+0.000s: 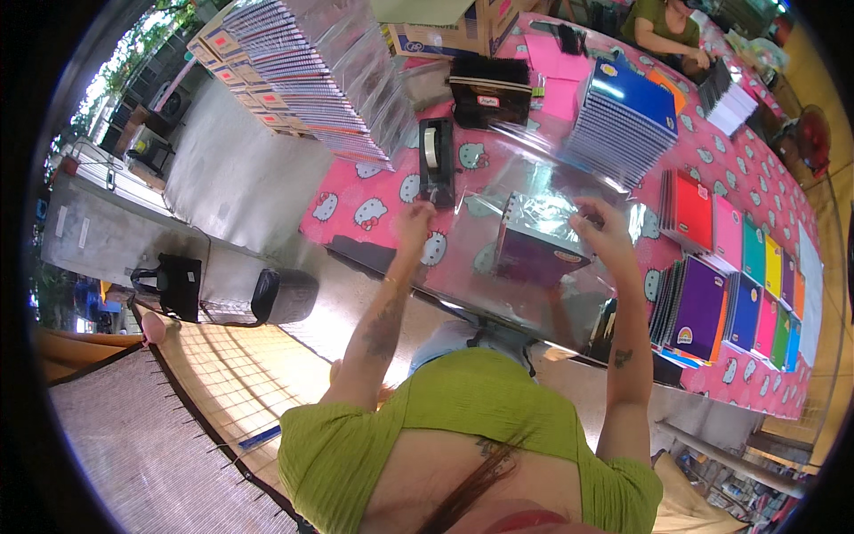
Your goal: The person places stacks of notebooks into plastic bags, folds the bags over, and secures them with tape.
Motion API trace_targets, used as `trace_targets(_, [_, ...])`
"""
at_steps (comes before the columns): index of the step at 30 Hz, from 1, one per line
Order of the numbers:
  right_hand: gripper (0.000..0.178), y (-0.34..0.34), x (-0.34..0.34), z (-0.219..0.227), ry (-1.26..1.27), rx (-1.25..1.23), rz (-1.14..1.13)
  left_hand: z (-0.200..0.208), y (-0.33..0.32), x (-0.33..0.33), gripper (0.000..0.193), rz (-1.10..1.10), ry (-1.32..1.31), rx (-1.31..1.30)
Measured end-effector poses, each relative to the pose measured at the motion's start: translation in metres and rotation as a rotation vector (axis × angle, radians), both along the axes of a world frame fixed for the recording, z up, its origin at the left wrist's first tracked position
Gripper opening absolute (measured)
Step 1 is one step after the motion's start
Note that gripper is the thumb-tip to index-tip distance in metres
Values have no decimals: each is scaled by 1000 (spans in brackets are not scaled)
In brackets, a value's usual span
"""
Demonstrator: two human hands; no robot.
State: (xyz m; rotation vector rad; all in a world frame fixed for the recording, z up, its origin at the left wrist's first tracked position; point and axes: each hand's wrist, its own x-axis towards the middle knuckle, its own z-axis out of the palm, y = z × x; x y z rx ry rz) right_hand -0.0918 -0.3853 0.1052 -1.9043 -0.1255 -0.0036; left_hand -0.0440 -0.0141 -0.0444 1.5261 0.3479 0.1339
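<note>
My left hand (416, 222) is closed in a pinch at the near end of a black tape dispenser (434, 178), where the tape comes off its pale roll. The clear strip itself is too thin to make out well. A spiral notebook stack with a dark purple cover (538, 254) lies in front of me, partly under shiny clear plastic wrap (541, 214). At the stack's far right edge, my right hand (603, 230) has its fingers closed on the plastic wrap. Glare on the film hides part of the notebooks.
Tall notebook stacks (311, 80) stand at the far left. Behind the dispenser is a dark pouch-like box (489, 93). Blue-covered notebooks (623, 116) are piled beyond my right hand. Colourful notebooks (703, 307) line the right side. Another person (663, 31) sits at the far right.
</note>
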Motion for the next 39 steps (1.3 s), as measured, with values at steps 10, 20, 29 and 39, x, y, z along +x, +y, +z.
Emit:
trace_targets(10, [38,-1,-3,-2,-19,-40,-70,251,-118,64,29,-1308,-849,1059])
trace_targets(20, [69,14,-5,3,-138,-133,-107,26,-153,135,60,-1635,403,-17])
trace_targets(29, [85,11,-34,-101,88,404,-187,39,-94,-12,93,-772,-447,343])
trace_targets(39, [89,163,78,188,-732,434,144,390,32,43,59,113,-1062,-21])
